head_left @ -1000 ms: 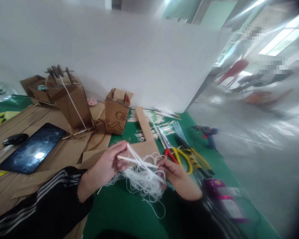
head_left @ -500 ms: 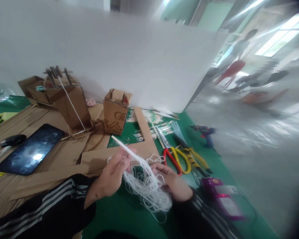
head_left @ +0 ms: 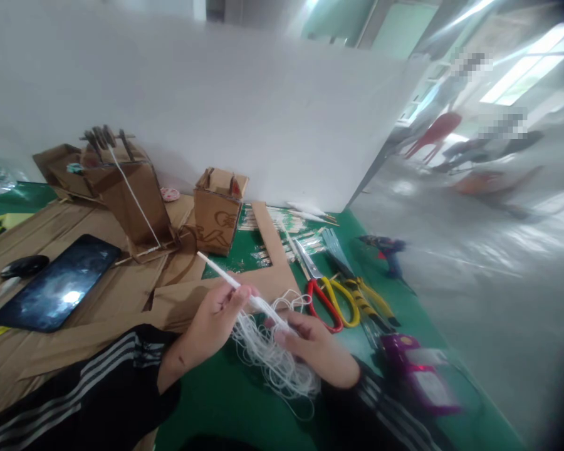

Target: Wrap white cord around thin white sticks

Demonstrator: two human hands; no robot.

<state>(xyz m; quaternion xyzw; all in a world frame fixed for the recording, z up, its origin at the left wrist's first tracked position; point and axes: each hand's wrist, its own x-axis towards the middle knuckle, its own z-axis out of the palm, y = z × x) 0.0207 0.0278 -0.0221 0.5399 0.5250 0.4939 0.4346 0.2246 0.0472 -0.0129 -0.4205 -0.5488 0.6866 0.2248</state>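
My left hand (head_left: 216,318) pinches a thin stick (head_left: 220,268) wound with white string, thumb on top, its bare tip slanting up to the left. Closed at the stick's lower end, my right hand (head_left: 317,346) grips the white string (head_left: 279,373) there. Whether its fingers also touch the stick itself is hidden. Loose loops of string hang in a tangle below both hands, over the green table (head_left: 225,407). Scissors (head_left: 326,300) with red and yellow handles lie just beyond my right hand.
Cardboard strips (head_left: 272,244) and pliers (head_left: 369,304) lie ahead. Two cardboard boxes (head_left: 216,216) stand near the white panel (head_left: 207,94). At left rests a dark tablet (head_left: 59,282). On the right are a glue gun (head_left: 388,250) and a purple device (head_left: 416,376). People sit farther off.
The stick has shifted slightly left and down. My left thumb now presses on top of it. My right hand has moved left, its fingers closing around the string at the stick's lower end.
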